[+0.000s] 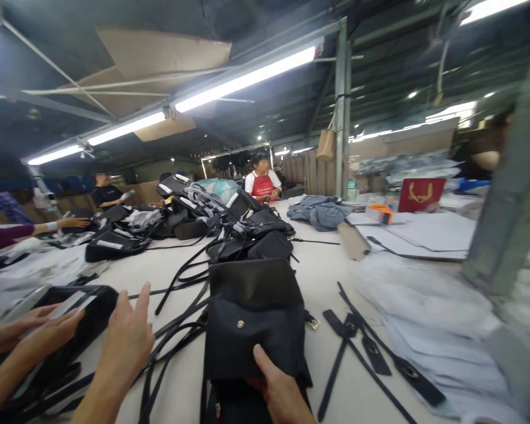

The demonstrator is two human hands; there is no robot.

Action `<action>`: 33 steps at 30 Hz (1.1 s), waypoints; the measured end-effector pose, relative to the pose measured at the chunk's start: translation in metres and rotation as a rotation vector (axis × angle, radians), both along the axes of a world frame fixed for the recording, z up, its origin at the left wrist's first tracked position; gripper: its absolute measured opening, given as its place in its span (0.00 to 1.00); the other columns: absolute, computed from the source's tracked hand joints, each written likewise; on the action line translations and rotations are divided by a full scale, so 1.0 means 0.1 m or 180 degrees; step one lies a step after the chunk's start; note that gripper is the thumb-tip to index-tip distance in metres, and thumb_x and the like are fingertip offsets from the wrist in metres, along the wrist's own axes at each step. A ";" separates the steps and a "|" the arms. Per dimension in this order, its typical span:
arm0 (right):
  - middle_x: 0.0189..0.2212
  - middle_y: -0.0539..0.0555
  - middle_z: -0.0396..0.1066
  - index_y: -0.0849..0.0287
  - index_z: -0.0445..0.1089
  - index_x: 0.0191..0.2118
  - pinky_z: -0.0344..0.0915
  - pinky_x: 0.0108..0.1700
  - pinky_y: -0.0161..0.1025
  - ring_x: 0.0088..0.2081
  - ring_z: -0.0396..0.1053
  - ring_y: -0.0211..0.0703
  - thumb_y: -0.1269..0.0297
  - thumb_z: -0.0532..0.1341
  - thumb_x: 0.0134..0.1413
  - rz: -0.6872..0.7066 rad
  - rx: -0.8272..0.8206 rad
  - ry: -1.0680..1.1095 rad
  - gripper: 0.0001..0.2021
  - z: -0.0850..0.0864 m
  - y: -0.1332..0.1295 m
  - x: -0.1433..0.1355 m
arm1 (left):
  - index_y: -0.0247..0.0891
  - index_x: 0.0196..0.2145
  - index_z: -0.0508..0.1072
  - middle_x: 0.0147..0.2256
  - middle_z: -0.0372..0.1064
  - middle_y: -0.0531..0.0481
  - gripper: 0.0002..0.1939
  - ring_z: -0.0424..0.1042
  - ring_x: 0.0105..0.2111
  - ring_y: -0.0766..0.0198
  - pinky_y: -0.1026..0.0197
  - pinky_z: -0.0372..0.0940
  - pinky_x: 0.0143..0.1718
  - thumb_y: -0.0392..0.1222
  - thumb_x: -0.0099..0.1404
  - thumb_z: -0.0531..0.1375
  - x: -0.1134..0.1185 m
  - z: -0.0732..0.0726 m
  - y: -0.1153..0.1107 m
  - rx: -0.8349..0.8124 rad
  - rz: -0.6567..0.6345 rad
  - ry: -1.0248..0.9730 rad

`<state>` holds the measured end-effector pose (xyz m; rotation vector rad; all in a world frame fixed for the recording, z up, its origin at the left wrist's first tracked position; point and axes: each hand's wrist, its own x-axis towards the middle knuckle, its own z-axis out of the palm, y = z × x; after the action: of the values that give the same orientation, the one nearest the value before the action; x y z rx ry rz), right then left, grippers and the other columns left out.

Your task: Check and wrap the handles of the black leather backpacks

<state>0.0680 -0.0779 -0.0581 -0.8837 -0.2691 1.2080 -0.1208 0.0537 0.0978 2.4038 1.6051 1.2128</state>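
A black leather-look backpack [254, 341] lies on the white table in front of me, with a round gold stud on its flap and a small gold buckle at its right side. My right hand [280, 386] grips the lower edge of the flap, thumb on top and fingers underneath. Left of the bag, my left hand [128, 335] is raised with fingers apart and nothing in it. Long black straps [172, 335] run between that hand and the bag. Loose black straps with buckles [373, 353] lie on the table to the right.
At the left, another person's hands [48, 330] hold pale slips over a black bag. A heap of black bags [242, 224] fills the table's middle. Clear plastic and pale sheets [441, 341] lie at right beside a metal post [507, 165]. A person in a red apron [262, 184] is beyond.
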 end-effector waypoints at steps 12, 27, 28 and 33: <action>0.45 0.58 0.77 0.60 0.76 0.44 0.66 0.49 0.42 0.48 0.71 0.51 0.52 0.72 0.39 0.0834 0.0673 -0.0932 0.24 0.38 -0.50 0.09 | 0.44 0.66 0.53 0.68 0.43 0.46 0.47 0.42 0.68 0.53 0.39 0.40 0.66 0.23 0.48 0.50 0.95 -0.68 -0.69 -0.0873 -0.2328 0.2277; 0.29 0.51 0.73 0.57 0.71 0.30 0.70 0.35 0.37 0.34 0.73 0.44 0.51 0.62 0.48 -0.0273 -0.0685 -0.2465 0.14 0.16 -1.01 0.68 | 0.40 0.33 0.73 0.34 0.75 0.50 0.17 0.73 0.38 0.58 0.62 0.64 0.41 0.45 0.67 0.47 1.08 -0.39 -0.29 -0.1391 -0.2390 0.0208; 0.30 0.52 0.72 0.57 0.71 0.31 0.70 0.34 0.37 0.34 0.72 0.44 0.51 0.62 0.49 -0.0256 -0.0619 -0.2466 0.13 0.16 -0.98 0.63 | 0.40 0.33 0.73 0.34 0.75 0.50 0.17 0.73 0.38 0.58 0.62 0.64 0.42 0.45 0.67 0.47 1.09 -0.39 -0.28 -0.1420 -0.2402 0.0182; 0.39 0.58 0.72 0.60 0.73 0.36 0.72 0.29 0.38 0.36 0.72 0.47 0.50 0.61 0.47 -0.0241 -0.0379 -0.2015 0.17 0.24 -0.80 0.40 | 0.40 0.34 0.75 0.35 0.76 0.52 0.16 0.73 0.38 0.59 0.63 0.64 0.43 0.44 0.65 0.48 1.16 -0.36 -0.22 -0.1438 -0.2377 0.0120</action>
<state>0.1079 -0.1574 -0.0337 -1.3581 -0.6689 0.8523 -0.0048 0.0320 0.0617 2.3511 0.7199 0.5922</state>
